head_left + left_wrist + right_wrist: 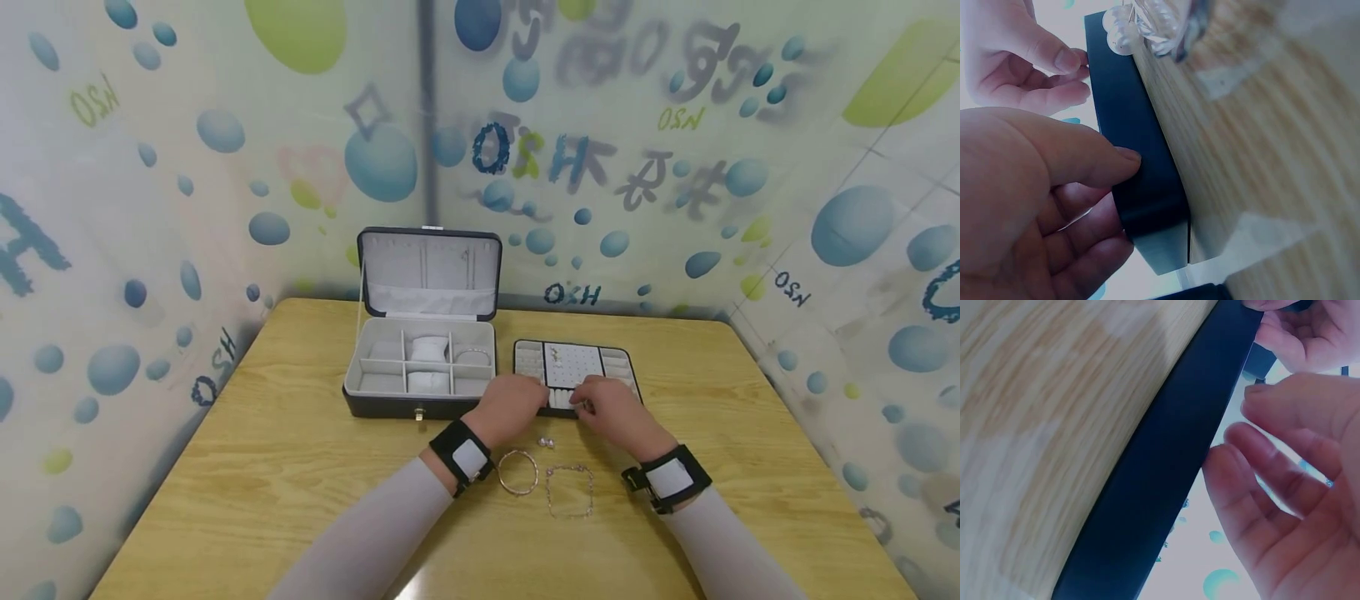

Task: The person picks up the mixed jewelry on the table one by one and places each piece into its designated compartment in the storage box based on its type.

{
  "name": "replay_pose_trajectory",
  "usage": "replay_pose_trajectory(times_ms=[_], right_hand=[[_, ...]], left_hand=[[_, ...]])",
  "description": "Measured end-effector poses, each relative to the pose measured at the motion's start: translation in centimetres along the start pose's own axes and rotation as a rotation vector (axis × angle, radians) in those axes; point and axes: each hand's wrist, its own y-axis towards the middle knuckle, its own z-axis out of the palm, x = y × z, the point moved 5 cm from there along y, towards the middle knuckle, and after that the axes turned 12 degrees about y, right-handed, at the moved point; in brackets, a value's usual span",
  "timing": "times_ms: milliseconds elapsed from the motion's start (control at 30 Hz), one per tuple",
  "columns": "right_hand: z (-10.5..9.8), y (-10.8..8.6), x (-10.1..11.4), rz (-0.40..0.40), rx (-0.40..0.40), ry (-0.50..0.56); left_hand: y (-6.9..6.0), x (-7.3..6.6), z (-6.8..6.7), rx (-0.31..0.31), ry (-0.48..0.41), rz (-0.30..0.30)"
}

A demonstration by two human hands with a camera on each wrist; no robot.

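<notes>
The dark-edged jewelry tray (573, 362) lies right of the open box, with a dotted panel and pale slots. At its front left corner, my left hand (512, 408) grips the rim, the thumb on the dark outer side (1141, 125) and the fingers curled over the edge. My right hand (618, 417) is over the tray's front part, fingers loosely bent; in the right wrist view the fingertips (1225, 465) are at the tray's upper edge, thumb apart from them. Whether it holds something small is not visible. Small earrings (557, 354) sit on the dotted panel.
The open jewelry box (420, 406) has compartments with white cushions (429, 348) and a bangle (472, 357). In front of the tray lie pearl earrings (546, 442), a round bangle (518, 492) and a chain bracelet (570, 516) on the wooden table (247, 467).
</notes>
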Motion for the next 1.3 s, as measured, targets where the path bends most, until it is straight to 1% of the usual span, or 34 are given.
replay_pose_trajectory(times_ms=[200, 367, 433, 733, 900, 1100, 1200, 1300], right_hand=[[0.1, -0.3, 0.7, -0.041, 0.03, 0.006], [0.1, -0.4, 1.0, -0.033, 0.062, 0.036], [0.1, -0.4, 1.0, -0.046, 0.075, 0.057], [0.0, -0.5, 1.4, -0.108, 0.101, 0.109], [0.0, -0.6, 1.6, -0.137, 0.128, 0.151], [0.4, -0.6, 1.5, -0.109, 0.183, 0.178], [0.8, -0.7, 1.7, -0.11, 0.209, 0.165], [1.1, -0.7, 2.1, -0.126, 0.214, 0.141]], left_hand=[[0.0, -0.1, 0.2, -0.01, -0.008, 0.0], [0.0, 0.0, 0.1, -0.022, -0.009, 0.002], [0.0, 0.0, 0.1, -0.024, -0.008, 0.003], [0.0, 0.0, 0.0, -0.006, -0.006, -0.004], [0.0, -0.1, -0.2, 0.002, -0.009, -0.003], [0.1, -0.1, -0.1, -0.002, -0.008, -0.014], [0.1, -0.1, 0.0, 0.006, 0.001, -0.014], [0.1, -0.2, 0.2, 0.013, 0.012, -0.013]])
